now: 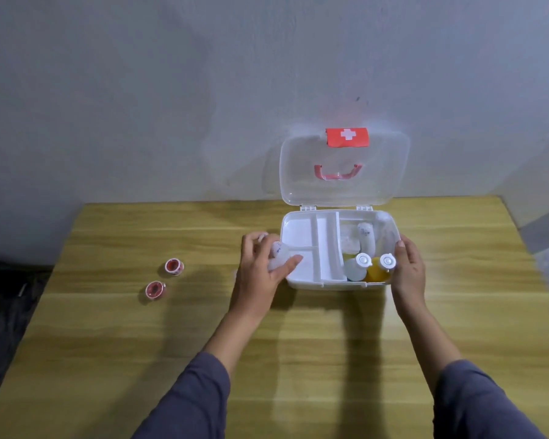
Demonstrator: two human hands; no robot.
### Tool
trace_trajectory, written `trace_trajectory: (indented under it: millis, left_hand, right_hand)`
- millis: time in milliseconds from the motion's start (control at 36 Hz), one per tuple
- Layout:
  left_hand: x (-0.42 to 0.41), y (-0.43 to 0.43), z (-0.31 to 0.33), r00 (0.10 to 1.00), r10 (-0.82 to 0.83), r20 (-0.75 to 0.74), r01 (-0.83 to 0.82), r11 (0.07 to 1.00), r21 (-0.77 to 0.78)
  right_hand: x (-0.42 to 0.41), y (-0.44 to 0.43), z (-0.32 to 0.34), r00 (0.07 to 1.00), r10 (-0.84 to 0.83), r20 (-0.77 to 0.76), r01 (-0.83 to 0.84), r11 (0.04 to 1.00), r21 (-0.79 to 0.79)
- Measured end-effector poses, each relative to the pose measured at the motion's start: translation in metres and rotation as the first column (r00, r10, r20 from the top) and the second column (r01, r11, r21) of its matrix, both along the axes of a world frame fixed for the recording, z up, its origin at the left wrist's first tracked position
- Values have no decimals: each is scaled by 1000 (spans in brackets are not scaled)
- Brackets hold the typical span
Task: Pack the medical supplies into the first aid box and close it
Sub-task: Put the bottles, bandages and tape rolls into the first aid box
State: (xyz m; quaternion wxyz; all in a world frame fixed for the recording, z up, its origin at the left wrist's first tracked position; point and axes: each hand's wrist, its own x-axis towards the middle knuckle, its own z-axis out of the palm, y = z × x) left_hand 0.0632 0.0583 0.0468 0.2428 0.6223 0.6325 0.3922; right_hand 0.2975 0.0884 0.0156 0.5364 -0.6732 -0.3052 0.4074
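Note:
The white first aid box [301, 231] stands open on the wooden table, its clear lid [344, 185] upright with a red cross label and red handle. Its right section holds a wrapped white roll [365, 236], a clear bottle [355, 268] and a yellow bottle [376, 270]. The divided white tray on its left is bare. My left hand [260, 267] is at the box's left edge, closed around a white wrapped bandage roll [278, 253]. My right hand [408, 267] rests flat against the box's right side. Two red tape rolls [174, 267] [155, 289] lie on the table to the left.
The table [108, 327] butts against a grey wall at the back. Its left edge drops to a dark floor area. Bare wood stretches in front of the box, between my forearms.

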Motion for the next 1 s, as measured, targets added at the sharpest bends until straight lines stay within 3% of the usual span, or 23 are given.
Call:
trace_trajectory:
  millis: [139, 250, 417, 861, 1000]
  left_hand:
    - [24, 2, 6, 963, -212, -164, 196, 975, -106]
    - [29, 8, -2, 888, -313, -338, 254, 945, -207]
    - [29, 7, -4, 833, -322, -449, 295, 946, -132]
    - [26, 5, -1, 889, -210, -406, 226, 974, -8]
    - [19, 7, 0, 900, -224, -374, 221, 974, -51]
  right_hand:
    - [2, -1, 2, 999, 45, 4, -45, 999, -3]
    - [4, -1, 2, 998, 63, 14, -63, 998, -11]
    - [6, -2, 3, 995, 98, 22, -98, 995, 0]
    - [10, -2, 4, 989, 148, -13, -148, 989, 4]
    - [11, -2, 4, 988, 155, -17, -154, 988, 10]
